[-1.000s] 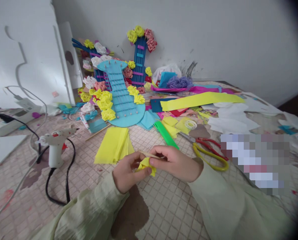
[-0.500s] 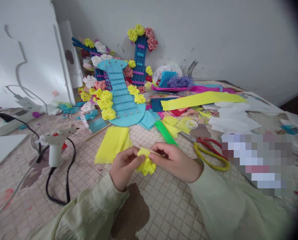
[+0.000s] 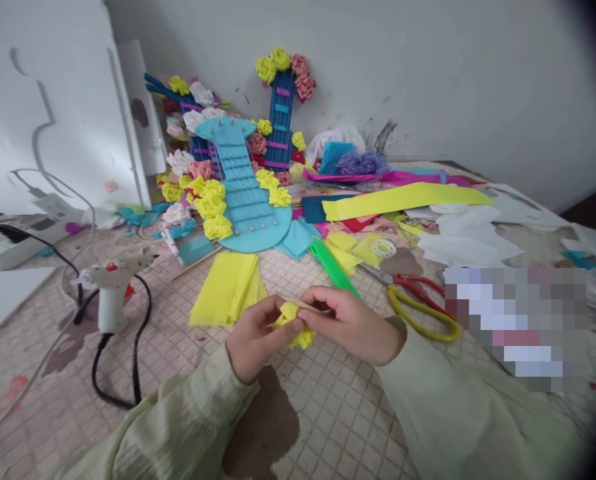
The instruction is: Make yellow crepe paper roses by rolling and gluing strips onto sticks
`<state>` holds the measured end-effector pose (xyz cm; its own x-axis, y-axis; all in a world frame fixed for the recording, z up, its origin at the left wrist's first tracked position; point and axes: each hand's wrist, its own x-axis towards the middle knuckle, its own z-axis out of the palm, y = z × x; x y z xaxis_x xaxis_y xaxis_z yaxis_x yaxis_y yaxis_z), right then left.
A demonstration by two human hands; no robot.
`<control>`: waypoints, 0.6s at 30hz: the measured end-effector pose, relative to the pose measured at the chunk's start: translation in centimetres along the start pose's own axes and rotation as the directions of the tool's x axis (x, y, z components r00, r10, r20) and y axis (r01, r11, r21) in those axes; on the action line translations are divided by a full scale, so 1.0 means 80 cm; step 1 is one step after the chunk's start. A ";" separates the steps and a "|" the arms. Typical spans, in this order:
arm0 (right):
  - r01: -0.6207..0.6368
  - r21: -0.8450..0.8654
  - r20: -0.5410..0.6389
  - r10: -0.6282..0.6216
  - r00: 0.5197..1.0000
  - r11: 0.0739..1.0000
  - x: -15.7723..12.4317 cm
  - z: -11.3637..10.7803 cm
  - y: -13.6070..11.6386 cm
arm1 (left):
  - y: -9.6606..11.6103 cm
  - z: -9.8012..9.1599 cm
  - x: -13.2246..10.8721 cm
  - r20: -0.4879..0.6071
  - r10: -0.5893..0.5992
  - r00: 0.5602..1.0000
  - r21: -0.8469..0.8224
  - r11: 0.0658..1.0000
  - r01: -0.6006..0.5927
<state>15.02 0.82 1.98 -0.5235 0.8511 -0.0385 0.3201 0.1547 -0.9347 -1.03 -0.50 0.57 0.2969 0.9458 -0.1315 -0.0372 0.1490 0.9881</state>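
My left hand (image 3: 258,339) and my right hand (image 3: 355,327) meet over the table, both closed at a crumpled yellow paper flower (image 3: 304,339). My left thumb presses across the flower's front and partly covers it. Between my right thumb and fingers is a thin wooden stick (image 3: 292,300), running left along the flower's top edge. Just beyond my left hand lies a stack of yellow crepe paper sheets (image 3: 223,287). A long green plastic object (image 3: 332,267) lies behind my right hand, with scissors (image 3: 423,320) with red and yellow handles to its right.
A white glue gun (image 3: 111,300) with a black cord stands at left, near a power strip (image 3: 33,233). Behind stands a light-blue guitar-shaped craft (image 3: 248,213) trimmed with paper flowers. A yellow paper strip (image 3: 408,200), a tape roll (image 3: 383,248) and purple yarn (image 3: 361,163) lie at back right.
My left hand has shifted slightly right, its thumb moving across the front of the yellow flower and covering more of it. My right hand has barely moved.
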 end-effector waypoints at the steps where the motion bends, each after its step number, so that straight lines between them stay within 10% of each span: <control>1: -0.003 0.003 -0.001 0.003 1.000 1.000 0.000 0.000 0.000 | 0.000 0.000 0.000 -0.011 0.003 1.000 -0.008 1.000 -0.004; 18: 0.004 -0.016 -0.095 -0.006 0.995 1.000 -0.001 0.004 0.000 | -0.021 0.000 0.004 -0.207 0.061 0.976 -0.274 0.954 -0.118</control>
<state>14.80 0.63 1.89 -0.4478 0.8941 0.0010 0.3306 0.1666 -0.9289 -0.84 -0.45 -1.12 0.0901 0.9924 -0.0844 -0.3323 0.1098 0.9367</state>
